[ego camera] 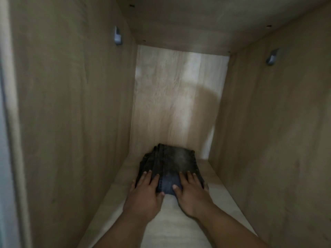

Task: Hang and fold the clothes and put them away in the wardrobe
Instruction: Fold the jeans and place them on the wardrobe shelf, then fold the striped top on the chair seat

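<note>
One folded pair of dark jeans [170,167] lies on one wooden shelf [179,230] inside one wardrobe compartment [71,104]. Two hands rest on it, the left hand [145,192] and the right hand [191,192]. Two grey brackets show, one on the left wall [117,38], one on the right wall [272,57].

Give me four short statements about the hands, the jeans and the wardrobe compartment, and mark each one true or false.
1. Both hands rest flat on the folded dark jeans. True: left hand, right hand.
2. The jeans hang from a hanger. False: they lie on the shelf.
3. A grey bracket is on the left wall. True.
4. The jeans lie against the right wall. False: they lie near the middle, with bare shelf on both sides.
</note>
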